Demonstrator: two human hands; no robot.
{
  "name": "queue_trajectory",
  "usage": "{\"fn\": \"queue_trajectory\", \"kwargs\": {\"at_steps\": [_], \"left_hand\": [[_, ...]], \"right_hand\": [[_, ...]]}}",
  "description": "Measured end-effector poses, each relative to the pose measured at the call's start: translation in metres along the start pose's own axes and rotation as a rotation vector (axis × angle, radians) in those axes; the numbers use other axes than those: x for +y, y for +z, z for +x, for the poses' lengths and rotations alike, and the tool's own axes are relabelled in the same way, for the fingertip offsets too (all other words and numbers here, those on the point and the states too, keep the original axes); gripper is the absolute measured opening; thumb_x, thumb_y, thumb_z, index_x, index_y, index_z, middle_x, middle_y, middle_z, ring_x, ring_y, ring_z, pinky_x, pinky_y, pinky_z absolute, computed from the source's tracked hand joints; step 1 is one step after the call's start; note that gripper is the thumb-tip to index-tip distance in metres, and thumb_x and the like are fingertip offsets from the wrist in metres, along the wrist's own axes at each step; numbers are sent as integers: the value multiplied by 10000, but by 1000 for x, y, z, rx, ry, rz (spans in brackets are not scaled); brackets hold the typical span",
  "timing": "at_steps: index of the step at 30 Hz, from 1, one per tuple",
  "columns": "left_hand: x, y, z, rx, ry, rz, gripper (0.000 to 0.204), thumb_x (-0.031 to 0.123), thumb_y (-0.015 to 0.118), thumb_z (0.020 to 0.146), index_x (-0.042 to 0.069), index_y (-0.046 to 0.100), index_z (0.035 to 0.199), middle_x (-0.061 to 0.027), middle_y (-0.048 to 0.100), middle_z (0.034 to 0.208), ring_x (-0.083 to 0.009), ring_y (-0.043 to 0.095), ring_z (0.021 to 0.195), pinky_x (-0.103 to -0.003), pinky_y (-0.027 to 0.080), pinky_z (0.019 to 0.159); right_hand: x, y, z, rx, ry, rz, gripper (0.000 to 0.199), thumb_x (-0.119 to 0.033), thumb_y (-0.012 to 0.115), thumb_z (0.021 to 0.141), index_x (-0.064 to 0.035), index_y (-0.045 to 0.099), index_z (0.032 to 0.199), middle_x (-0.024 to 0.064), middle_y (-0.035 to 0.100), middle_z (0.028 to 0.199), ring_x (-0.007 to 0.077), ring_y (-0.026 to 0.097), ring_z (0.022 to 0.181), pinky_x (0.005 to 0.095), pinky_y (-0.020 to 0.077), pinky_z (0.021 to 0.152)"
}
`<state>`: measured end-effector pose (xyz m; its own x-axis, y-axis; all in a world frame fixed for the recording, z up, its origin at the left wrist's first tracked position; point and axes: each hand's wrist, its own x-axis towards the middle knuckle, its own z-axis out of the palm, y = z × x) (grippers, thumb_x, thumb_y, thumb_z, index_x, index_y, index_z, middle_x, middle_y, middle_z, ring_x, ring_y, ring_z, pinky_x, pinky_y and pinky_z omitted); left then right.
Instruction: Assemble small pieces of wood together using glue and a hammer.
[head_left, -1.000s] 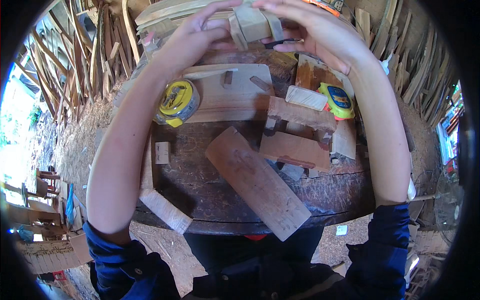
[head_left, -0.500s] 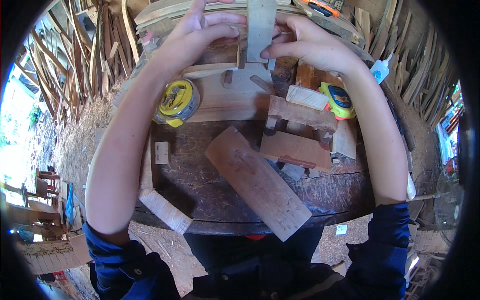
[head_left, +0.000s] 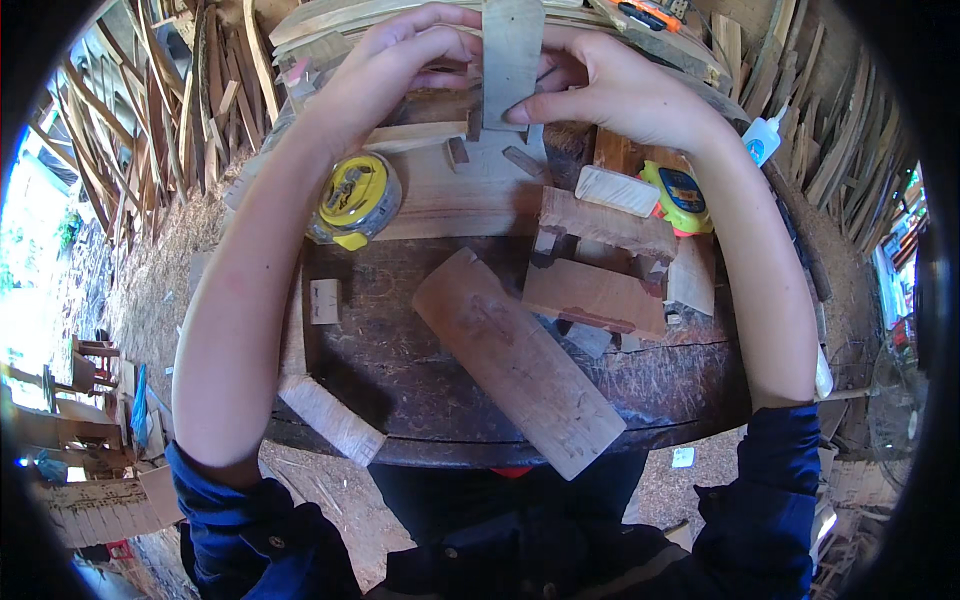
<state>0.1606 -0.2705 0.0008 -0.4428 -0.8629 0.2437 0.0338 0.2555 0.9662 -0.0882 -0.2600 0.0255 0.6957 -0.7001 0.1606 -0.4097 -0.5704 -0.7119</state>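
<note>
At the far side of the table a pale wooden board (head_left: pixel 513 65) stands on end, its top cut off by the frame. My right hand (head_left: pixel 600 85) grips its right edge, thumb pressed on the near face and fingers partly hidden behind. My left hand (head_left: pixel 425 50) is at the board's left side with curled fingers; their tips run behind the board, so what they hold is hidden. Beneath them lie a narrow wooden strip (head_left: pixel 420 137) and a wide light plank (head_left: pixel 440 195). Two small wood scraps rest on the plank, close to the board's foot.
A yellow tape measure (head_left: pixel 355 200) sits by my left forearm, a yellow-green one (head_left: pixel 683 195) by my right. Stacked wooden blocks (head_left: pixel 600 290) stand right of centre. A brown board (head_left: pixel 520 365) overhangs the table's near edge. A glue bottle (head_left: pixel 763 138) lies far right.
The upright board has shifted slightly left and my right hand with it. My left hand's raised fingers have come down and curled beside the board.
</note>
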Motion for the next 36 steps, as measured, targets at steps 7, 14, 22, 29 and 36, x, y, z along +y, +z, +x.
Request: {"fn": "queue_trajectory", "kwargs": {"at_steps": [7, 14, 22, 29, 36], "left_hand": [[-3, -2, 0, -12, -17, -9, 291, 157, 557, 1020, 42, 574, 1286, -57, 657, 1183, -150, 658, 1116, -319, 518, 1037], [-2, -1, 2, -23, -28, 17, 305, 164, 545, 1024, 40, 565, 1302, -62, 652, 1178, -164, 658, 1118, -332, 521, 1033], [-5, -3, 4, 153, 158, 626, 371, 242, 484, 1084, 53, 535, 1399, -115, 666, 1296, -231, 665, 1163, -352, 514, 1051], [26, 9, -4, 272, 510, 1042, 293, 144, 571, 1027, 59, 642, 1298, -20, 692, 1052, -123, 637, 963, -294, 498, 929], [59, 90, -48, -221, 296, 975, 373, 245, 781, 937, 38, 683, 1232, -21, 696, 1054, -130, 633, 977, -297, 494, 915]], "right_hand": [[3, -1, 3, 12, -46, -30, 528, -168, 794, 911, -43, 610, 1390, 82, 741, 1186, 142, 679, 1087, 322, 537, 983], [-12, -7, 1, 8, 6, 39, 531, -249, 752, 975, -10, 555, 1405, 82, 705, 1124, 149, 647, 1007, 303, 524, 926], [-29, -19, -12, -1, -3, 18, 540, -219, 748, 969, 16, 556, 1416, 90, 703, 1143, 123, 638, 1010, 284, 521, 917], [-41, -30, -78, 533, -94, 303, 520, -101, 643, 979, 39, 483, 1453, 127, 698, 1220, 164, 678, 1043, 321, 551, 922], [-11, -31, -138, 689, -11, 722, 493, -155, 732, 936, -9, 590, 1385, 103, 720, 1226, 154, 668, 1131, 342, 539, 991]]}}
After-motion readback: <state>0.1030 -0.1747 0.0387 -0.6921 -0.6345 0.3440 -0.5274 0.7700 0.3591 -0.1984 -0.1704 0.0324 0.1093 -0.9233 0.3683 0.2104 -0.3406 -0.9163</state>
